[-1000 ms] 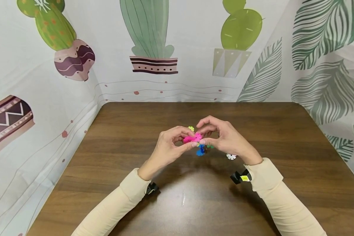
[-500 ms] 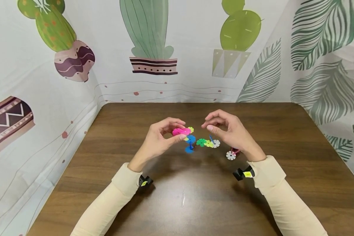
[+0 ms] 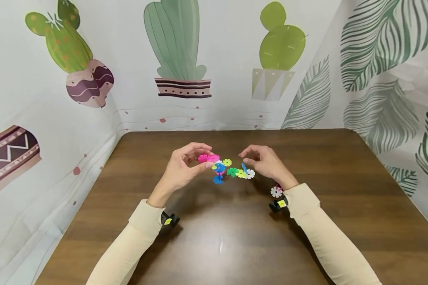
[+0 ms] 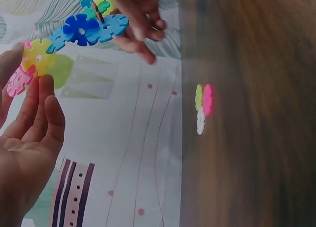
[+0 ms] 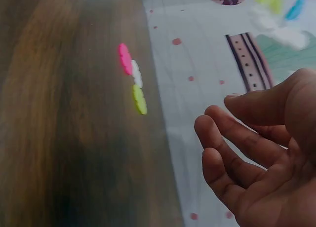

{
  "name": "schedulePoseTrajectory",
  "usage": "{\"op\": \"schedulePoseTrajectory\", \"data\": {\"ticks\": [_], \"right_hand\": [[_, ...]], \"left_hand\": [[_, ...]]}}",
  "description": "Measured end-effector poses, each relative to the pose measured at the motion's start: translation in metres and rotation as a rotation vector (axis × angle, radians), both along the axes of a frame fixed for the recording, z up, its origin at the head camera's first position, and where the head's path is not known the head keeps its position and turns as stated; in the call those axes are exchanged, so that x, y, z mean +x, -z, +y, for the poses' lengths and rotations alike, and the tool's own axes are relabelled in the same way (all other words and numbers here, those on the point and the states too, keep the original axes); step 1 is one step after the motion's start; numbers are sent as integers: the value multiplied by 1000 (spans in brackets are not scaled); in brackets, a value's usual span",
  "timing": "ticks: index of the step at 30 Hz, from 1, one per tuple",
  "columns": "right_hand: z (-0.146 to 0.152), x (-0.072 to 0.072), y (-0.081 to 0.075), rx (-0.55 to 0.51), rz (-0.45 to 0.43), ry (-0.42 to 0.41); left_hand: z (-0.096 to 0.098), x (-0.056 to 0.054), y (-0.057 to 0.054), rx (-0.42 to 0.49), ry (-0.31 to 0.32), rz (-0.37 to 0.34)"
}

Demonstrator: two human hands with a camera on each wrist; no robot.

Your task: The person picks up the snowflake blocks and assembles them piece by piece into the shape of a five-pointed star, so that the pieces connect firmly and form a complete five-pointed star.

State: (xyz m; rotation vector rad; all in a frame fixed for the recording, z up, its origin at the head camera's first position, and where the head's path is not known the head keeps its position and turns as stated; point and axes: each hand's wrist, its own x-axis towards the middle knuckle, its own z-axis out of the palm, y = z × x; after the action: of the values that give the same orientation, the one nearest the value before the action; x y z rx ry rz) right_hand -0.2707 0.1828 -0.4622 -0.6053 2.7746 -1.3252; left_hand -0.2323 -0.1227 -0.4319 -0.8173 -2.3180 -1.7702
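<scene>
My left hand (image 3: 180, 168) pinches the pink end disc (image 3: 204, 158) of a chain of notched plastic snowflake discs, holding it above the table. From there the chain runs right through a blue disc (image 3: 219, 168), a green disc (image 3: 232, 172) and a yellow disc (image 3: 241, 173) to a white disc (image 3: 250, 174) with an upright blue disc (image 3: 244, 168) beside it. In the left wrist view, my fingers meet at a pink disc (image 4: 19, 81) joined to a yellow disc (image 4: 38, 56). My right hand (image 3: 265, 160) hovers by the white end; its loosely bent fingers (image 5: 217, 163) hold nothing in the right wrist view.
Loose on the brown table (image 3: 214, 229) lie a pink disc (image 5: 125, 59), a white disc (image 5: 137, 74) and a yellow-green disc (image 5: 139, 99). Another white disc (image 3: 276, 192) with a pink piece sits by my right wrist. A cactus-print cloth (image 3: 232, 107) stands behind the table.
My hands have parted from the pink discs. The left hand has carried the chain leftward, bringing its length into view. The right hand went up and right, then came back down toward the white end.
</scene>
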Motion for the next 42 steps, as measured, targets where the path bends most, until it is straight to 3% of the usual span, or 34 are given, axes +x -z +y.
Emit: {"op": "schedulePoseTrajectory", "data": {"ticks": [6, 10, 16, 21, 25, 30, 33, 38, 42], "right_hand": [[-25, -13, 22, 29, -87, 21], [-37, -17, 39, -23, -135, 36], [-35, -22, 60, -60, -93, 74], [-33, -28, 57, -68, -98, 53], [-37, -27, 53, -32, -69, -19], [-46, -24, 50, 94, 81, -221], [-49, -24, 47, 172, 155, -279], [-31, -33, 39, 301, 225, -239], [5, -40, 26, 419, 193, -147]], "left_hand": [[-6, 2, 6, 39, 37, -75], [-3, 1, 9, 55, 81, -95], [2, -1, 9, 33, 131, -76], [0, -2, 5, 50, 162, -69], [-4, -1, 3, 48, 172, -63], [-7, 1, 0, 37, 178, -59], [-8, 2, -1, 32, 181, -55], [-11, 2, -3, 56, 182, -71], [-16, 1, -6, 71, 175, -73]]}}
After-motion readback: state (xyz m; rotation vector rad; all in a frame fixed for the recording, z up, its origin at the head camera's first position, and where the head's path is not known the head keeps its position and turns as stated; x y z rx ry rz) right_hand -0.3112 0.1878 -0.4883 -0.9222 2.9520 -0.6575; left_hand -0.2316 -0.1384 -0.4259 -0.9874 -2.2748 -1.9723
